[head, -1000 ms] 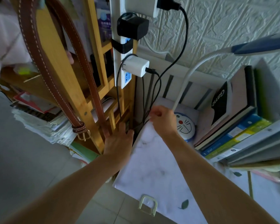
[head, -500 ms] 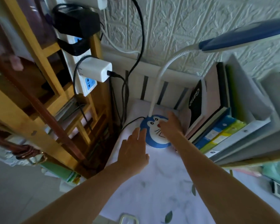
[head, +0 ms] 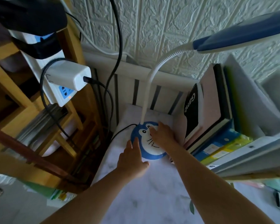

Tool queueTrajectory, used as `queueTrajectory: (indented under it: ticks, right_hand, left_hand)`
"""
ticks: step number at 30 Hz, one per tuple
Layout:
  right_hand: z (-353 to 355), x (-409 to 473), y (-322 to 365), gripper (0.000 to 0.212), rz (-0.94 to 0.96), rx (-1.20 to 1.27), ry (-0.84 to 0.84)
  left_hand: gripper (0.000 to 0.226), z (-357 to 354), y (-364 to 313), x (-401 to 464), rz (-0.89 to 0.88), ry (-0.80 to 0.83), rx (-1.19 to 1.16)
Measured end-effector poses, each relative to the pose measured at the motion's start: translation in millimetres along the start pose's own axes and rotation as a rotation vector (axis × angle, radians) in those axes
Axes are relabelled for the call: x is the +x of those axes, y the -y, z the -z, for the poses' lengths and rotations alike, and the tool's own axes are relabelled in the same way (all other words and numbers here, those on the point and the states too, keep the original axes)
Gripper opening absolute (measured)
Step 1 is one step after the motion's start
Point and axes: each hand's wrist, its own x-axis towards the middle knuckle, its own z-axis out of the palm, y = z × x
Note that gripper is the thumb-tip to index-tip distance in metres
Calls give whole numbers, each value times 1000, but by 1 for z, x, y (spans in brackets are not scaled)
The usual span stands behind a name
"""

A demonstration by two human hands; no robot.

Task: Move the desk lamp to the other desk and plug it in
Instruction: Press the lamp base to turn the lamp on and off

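Desk lamp (head: 148, 143) standing on white marbled desk (head: 152, 191), round blue cartoon-face base near the back corner. Right hand (head: 162, 135) resting flat on the base; left hand (head: 132, 160) touching its left edge, fingers straight. Books (head: 217, 110) leaning just right. Power strip (head: 58, 88) hanging left.

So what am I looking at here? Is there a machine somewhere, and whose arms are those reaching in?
No machine here: a person wears a camera on the head, so you look forward and down along their own two bare arms. The left hand lies flat with straight fingers at the left edge of the round blue cartoon-face lamp base. The right hand rests on top of that base. Nothing is lifted yet. A white bendy neck rises from the base to the blue lamp head. The lamp stands on a pale marbled desk, with books to its right and a power strip with chargers on the wooden shelf to the left.
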Motion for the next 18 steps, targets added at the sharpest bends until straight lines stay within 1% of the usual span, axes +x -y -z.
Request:
queueTrajectory:
  ticks: [5, 8, 9, 11, 12, 16, 18]
  right_hand:
    - [-7, -10, 0, 65, -76, -63, 56]
    - [-15, -21, 2, 66, -124, -80, 61]
    - [-17, -24, 3, 67, -145, -85, 56]
    - [-21, -29, 5, 68, -179, -86, 44]
    - [-21, -31, 5, 68, -189, -85, 40]
    - [-21, -39, 6, 70, -193, -33, 45]
    - [-22, -48, 5, 68, -137, 31, -16]
  left_hand:
    - [93, 1, 11, 5, 15, -43, -79]
    - [84, 7, 17, 8, 59, -30, -182]
    - [83, 9, 19, 9, 45, -26, -173]
    - [88, 14, 21, 9, -14, -23, -59]
    - [90, 15, 22, 9, -30, -21, -41]
    - [92, 18, 23, 7, -71, 30, -84]
    - [91, 18, 24, 2, -102, 40, -57]
